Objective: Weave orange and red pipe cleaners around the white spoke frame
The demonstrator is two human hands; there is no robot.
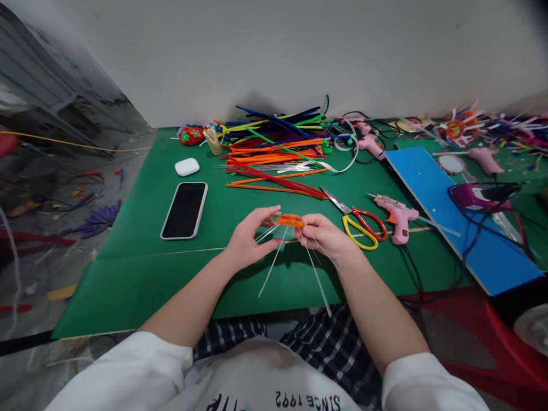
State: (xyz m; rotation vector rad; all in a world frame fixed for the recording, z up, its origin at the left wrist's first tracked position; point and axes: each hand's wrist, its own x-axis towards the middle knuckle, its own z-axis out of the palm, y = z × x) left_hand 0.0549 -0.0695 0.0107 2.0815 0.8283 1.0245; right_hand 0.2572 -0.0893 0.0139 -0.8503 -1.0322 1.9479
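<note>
Presently, both hands of the person are above the near part of the green table (128,277), around a small orange piece (291,220). This piece is raised over the table, about in the middle of the scene, and several thin pale rods (315,268) spread from it downward, toward the near edge. The right hand (323,237) has its fingers pinching the right end of the piece. The left hand (250,233) is on the other side: its thumb and forefinger are spread apart, with some rods passing between them; whether its curled fingers grip these rods, I cannot tell.

Farther than the hands, a pile of coloured stems (276,153) lies on the table, with orange and red ones on its near side. To the left of the hands lies a phone (185,210), dark screen upward, and just beyond it a white case (187,166). To the right lie the scissors (362,227), their blades pointing far and left, and next to them a pink glue gun (398,216). Its clear glue stick (440,226) extends over a blue board (454,208), which slants toward the near right.
</note>
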